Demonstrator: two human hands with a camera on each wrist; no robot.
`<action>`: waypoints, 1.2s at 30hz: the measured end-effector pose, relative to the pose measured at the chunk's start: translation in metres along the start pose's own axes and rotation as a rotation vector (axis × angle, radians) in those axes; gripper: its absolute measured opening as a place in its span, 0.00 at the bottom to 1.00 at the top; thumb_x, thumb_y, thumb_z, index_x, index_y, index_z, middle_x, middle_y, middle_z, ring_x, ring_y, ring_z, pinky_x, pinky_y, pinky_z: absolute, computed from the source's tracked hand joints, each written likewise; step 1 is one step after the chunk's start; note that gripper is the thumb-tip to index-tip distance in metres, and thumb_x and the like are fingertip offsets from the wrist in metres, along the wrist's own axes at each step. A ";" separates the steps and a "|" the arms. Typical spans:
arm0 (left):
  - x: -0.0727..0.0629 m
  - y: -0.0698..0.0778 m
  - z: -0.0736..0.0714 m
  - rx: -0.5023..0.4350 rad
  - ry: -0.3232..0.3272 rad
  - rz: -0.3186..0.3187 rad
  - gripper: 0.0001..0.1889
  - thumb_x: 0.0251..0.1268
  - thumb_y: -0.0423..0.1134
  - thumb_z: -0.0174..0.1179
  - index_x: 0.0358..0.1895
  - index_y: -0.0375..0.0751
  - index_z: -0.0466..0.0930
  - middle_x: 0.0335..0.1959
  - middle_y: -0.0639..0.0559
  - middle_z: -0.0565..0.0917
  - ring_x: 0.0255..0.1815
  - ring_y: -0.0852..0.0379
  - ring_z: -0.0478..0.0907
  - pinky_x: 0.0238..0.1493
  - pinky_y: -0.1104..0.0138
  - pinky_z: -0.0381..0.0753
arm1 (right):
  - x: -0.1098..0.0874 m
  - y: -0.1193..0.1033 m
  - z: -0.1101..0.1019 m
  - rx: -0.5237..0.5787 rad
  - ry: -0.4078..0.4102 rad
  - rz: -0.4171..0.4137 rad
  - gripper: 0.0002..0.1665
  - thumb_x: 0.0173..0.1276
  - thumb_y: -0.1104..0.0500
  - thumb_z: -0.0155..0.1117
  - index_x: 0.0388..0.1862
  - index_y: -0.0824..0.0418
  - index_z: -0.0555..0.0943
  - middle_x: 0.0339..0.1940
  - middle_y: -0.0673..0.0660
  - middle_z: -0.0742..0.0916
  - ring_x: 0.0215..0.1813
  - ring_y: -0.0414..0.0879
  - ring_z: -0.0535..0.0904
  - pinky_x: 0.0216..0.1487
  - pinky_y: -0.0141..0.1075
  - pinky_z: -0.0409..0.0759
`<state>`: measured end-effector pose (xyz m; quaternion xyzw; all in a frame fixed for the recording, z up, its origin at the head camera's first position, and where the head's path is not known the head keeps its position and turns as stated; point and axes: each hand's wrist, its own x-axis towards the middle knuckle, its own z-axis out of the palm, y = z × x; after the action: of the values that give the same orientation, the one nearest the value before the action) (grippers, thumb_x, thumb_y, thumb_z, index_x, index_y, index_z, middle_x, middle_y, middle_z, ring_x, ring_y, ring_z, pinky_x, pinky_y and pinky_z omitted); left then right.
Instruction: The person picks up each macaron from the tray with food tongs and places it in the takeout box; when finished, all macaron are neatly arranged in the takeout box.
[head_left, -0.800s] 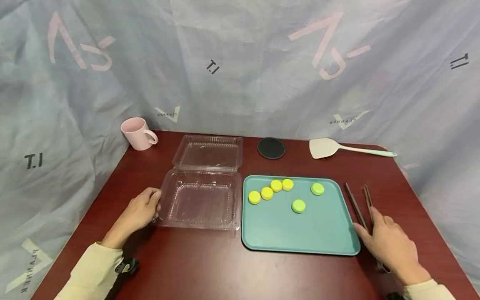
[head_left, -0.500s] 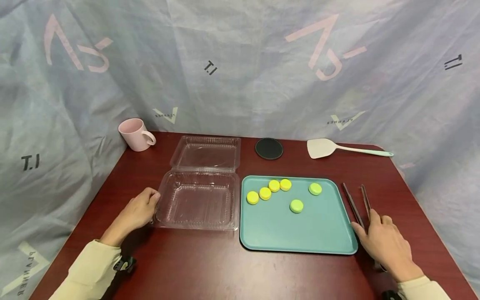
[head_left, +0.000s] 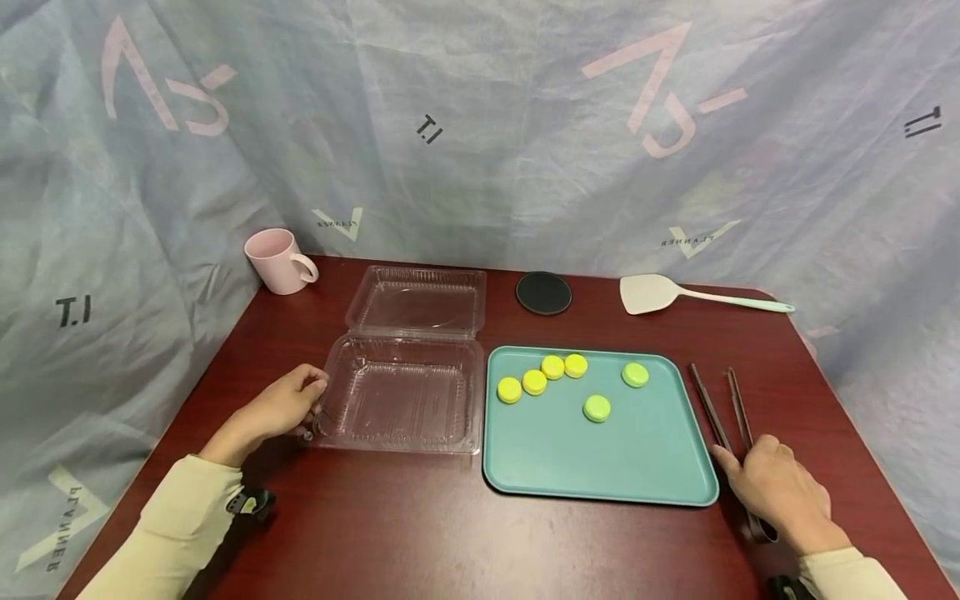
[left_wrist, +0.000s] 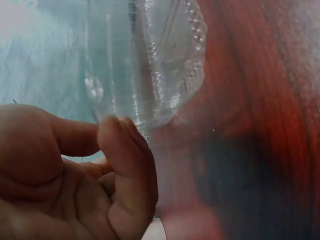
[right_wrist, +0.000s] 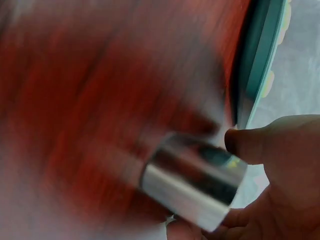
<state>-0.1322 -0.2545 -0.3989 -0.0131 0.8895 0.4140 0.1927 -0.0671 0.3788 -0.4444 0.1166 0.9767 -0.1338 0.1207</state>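
Head view: fingers of the left hand (head_left: 279, 403) pinch a clear container (head_left: 408, 410) at its left rim, those of the right hand (head_left: 782, 490) curl around tongs (head_left: 713, 413) beside a teal tray (head_left: 600, 467), and one hard tug could skid the light-looking container.

Head view: bright, clear | tabletop (head_left: 525, 533): soft front glare | wrist views: dimmer, blurred
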 end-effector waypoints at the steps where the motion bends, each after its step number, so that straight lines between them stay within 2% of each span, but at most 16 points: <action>1: 0.000 0.000 -0.001 -0.001 -0.002 -0.005 0.14 0.84 0.37 0.40 0.57 0.28 0.64 0.32 0.44 0.73 0.31 0.52 0.72 0.29 0.60 0.78 | 0.001 0.001 -0.001 0.001 -0.023 0.023 0.52 0.74 0.27 0.44 0.40 0.82 0.63 0.31 0.73 0.74 0.31 0.71 0.76 0.29 0.61 0.71; 6: 0.002 0.000 -0.002 -0.002 0.003 -0.005 0.10 0.83 0.36 0.40 0.48 0.30 0.66 0.31 0.45 0.72 0.30 0.52 0.71 0.29 0.60 0.78 | 0.003 0.003 -0.002 0.000 -0.080 0.076 0.57 0.69 0.20 0.38 0.42 0.80 0.60 0.32 0.71 0.75 0.32 0.69 0.77 0.29 0.60 0.71; 12: 0.003 -0.001 -0.003 0.002 0.001 -0.009 0.11 0.83 0.37 0.40 0.47 0.30 0.65 0.32 0.45 0.72 0.31 0.52 0.71 0.29 0.60 0.78 | 0.002 0.006 -0.004 0.014 -0.089 0.071 0.54 0.71 0.23 0.40 0.40 0.79 0.61 0.28 0.68 0.76 0.28 0.64 0.76 0.27 0.58 0.72; 16: 0.004 -0.001 -0.003 0.007 0.001 -0.004 0.11 0.83 0.38 0.41 0.46 0.30 0.65 0.31 0.44 0.72 0.31 0.52 0.71 0.29 0.60 0.77 | 0.001 0.007 -0.007 0.014 -0.077 0.027 0.52 0.74 0.26 0.42 0.38 0.81 0.61 0.27 0.70 0.74 0.26 0.62 0.76 0.27 0.56 0.74; 20: 0.003 -0.001 -0.002 0.019 0.013 -0.008 0.12 0.83 0.38 0.42 0.45 0.30 0.66 0.31 0.45 0.72 0.30 0.52 0.72 0.29 0.60 0.78 | -0.001 0.008 -0.007 -0.002 0.013 -0.025 0.49 0.77 0.31 0.42 0.35 0.82 0.64 0.29 0.74 0.73 0.25 0.68 0.75 0.25 0.58 0.73; 24: 0.003 -0.001 -0.001 0.020 0.018 -0.006 0.12 0.83 0.38 0.42 0.45 0.30 0.66 0.31 0.45 0.72 0.30 0.52 0.72 0.29 0.60 0.78 | -0.007 0.008 -0.009 -0.007 0.109 -0.034 0.44 0.79 0.34 0.41 0.44 0.80 0.64 0.33 0.77 0.72 0.26 0.75 0.74 0.21 0.60 0.69; 27: 0.003 -0.001 -0.002 0.021 0.018 0.003 0.12 0.83 0.38 0.42 0.44 0.30 0.66 0.30 0.45 0.72 0.30 0.52 0.72 0.29 0.60 0.78 | -0.010 0.006 -0.011 0.016 0.164 -0.056 0.41 0.80 0.35 0.41 0.53 0.77 0.62 0.34 0.76 0.75 0.26 0.74 0.75 0.19 0.58 0.68; 29: 0.003 -0.001 -0.002 0.021 0.018 0.005 0.12 0.83 0.38 0.42 0.44 0.30 0.66 0.30 0.45 0.72 0.30 0.52 0.72 0.29 0.60 0.78 | -0.012 0.004 -0.012 0.040 0.193 -0.073 0.39 0.81 0.36 0.42 0.55 0.75 0.62 0.33 0.75 0.78 0.25 0.72 0.76 0.17 0.57 0.68; 32: 0.003 -0.001 -0.002 0.022 0.014 0.003 0.12 0.83 0.38 0.42 0.45 0.30 0.66 0.30 0.45 0.72 0.30 0.52 0.72 0.29 0.60 0.78 | -0.013 0.001 -0.011 0.091 0.230 -0.096 0.39 0.80 0.37 0.44 0.55 0.76 0.63 0.32 0.74 0.81 0.26 0.72 0.77 0.17 0.57 0.69; 36: 0.003 -0.001 -0.002 0.020 0.011 -0.001 0.12 0.83 0.39 0.42 0.46 0.30 0.66 0.31 0.45 0.72 0.30 0.52 0.72 0.29 0.60 0.78 | -0.014 -0.003 -0.010 0.131 0.279 -0.142 0.39 0.78 0.40 0.52 0.52 0.81 0.66 0.31 0.73 0.81 0.28 0.73 0.79 0.22 0.61 0.72</action>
<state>-0.1354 -0.2570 -0.3995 -0.0138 0.8946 0.4051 0.1880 -0.0565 0.3758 -0.4305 0.0722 0.9790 -0.1878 -0.0338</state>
